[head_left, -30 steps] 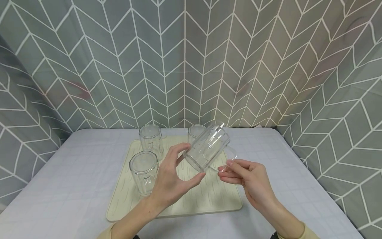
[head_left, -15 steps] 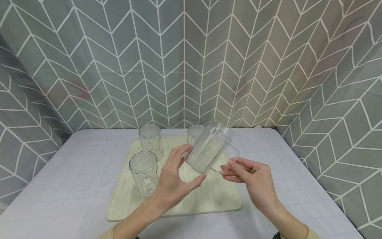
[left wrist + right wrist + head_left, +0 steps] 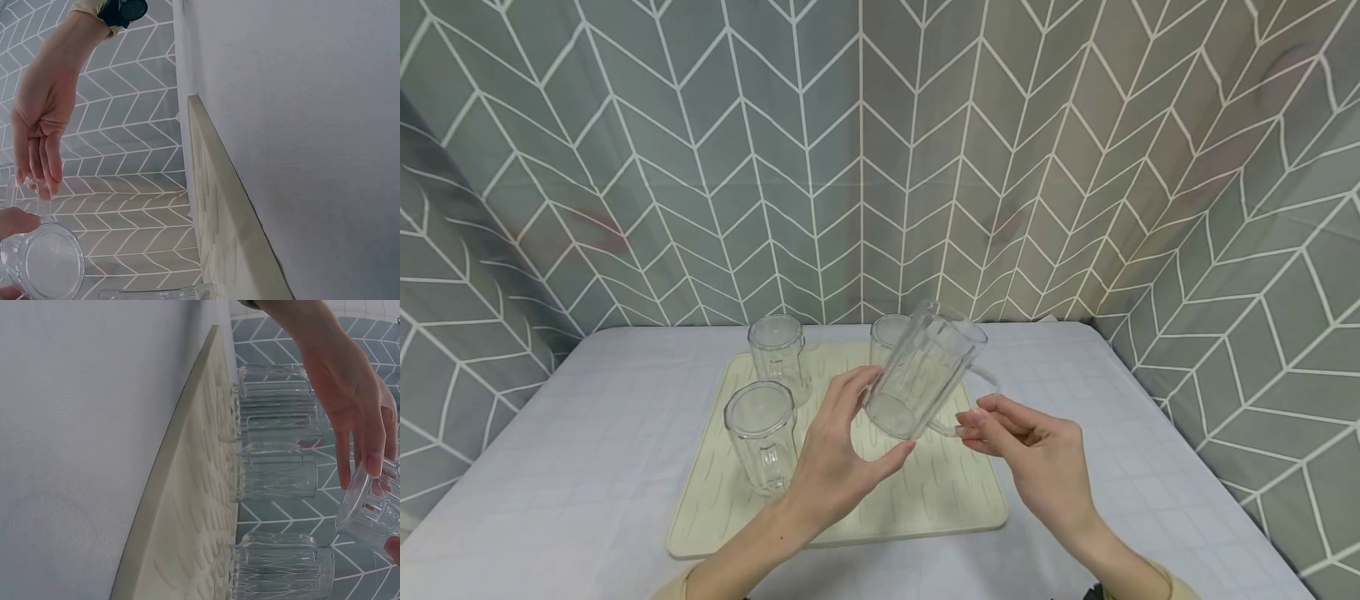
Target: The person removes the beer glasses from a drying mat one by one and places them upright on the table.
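Observation:
A clear glass mug is held in the air above the mat, tilted with its mouth up and to the right. My left hand grips it near the base, thumb on the near side and fingers on the far side. At the mug's handle, my right hand pinches with thumb and fingertips. In the left wrist view the round mug base faces the camera, and the right hand reaches down to the handle. The right wrist view has the left hand on the mug.
Several things stand on a cream ribbed drying mat: a front-left glass mug, a back-left mug and a back mug partly behind the held one. A white cloth covers the table; a patterned grey curtain surrounds it.
The held mug has turned slightly in the hands and its base sits a little lower. My right hand has shifted slightly to the right with the handle. The mugs on the mat stay put.

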`<state>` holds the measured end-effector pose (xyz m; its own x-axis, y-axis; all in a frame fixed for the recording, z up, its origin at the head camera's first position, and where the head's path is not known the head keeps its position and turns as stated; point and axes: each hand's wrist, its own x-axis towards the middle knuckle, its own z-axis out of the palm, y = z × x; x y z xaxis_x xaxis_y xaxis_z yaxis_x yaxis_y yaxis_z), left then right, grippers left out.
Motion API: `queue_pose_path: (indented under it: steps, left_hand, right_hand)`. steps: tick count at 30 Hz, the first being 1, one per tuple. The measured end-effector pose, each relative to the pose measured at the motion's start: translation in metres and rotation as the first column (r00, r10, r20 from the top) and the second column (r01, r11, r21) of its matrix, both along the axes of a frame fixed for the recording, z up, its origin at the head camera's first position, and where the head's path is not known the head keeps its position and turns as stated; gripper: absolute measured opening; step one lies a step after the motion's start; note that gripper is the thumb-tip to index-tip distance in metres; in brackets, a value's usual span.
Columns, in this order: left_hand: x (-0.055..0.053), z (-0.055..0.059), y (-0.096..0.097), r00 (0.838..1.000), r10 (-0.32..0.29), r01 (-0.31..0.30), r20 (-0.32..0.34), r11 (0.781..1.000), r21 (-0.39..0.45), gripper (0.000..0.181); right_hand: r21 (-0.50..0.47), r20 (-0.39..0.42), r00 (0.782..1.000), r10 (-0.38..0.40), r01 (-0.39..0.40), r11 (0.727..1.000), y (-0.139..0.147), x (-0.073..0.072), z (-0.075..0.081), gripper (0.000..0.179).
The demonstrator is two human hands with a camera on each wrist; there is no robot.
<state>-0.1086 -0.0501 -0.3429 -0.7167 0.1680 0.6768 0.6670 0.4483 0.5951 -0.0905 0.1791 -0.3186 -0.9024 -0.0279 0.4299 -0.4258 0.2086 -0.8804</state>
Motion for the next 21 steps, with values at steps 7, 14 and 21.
queue_pose_path:
  steps: [7,14,21]
  left_hand:
    - [-0.001,0.0,0.0,1.0,-0.004,0.004,-0.012,1.0,0.011,0.08]
    - [-0.001,-0.001,-0.005,1.0,-0.003,0.003,-0.018,1.0,0.025,0.075]
    - [0.002,0.005,-0.012,0.999,0.01,-0.009,-0.051,1.0,0.021,0.068]
  right_hand:
    - [0.024,-0.122,0.992,0.036,-0.033,0.999,0.0,0.0,-0.002,0.009]
    - [0.058,-0.2,0.979,0.044,-0.033,0.998,0.005,-0.002,-0.004,0.011]
    - [0.059,-0.228,0.974,0.013,0.0,0.998,0.009,-0.002,-0.005,0.012]
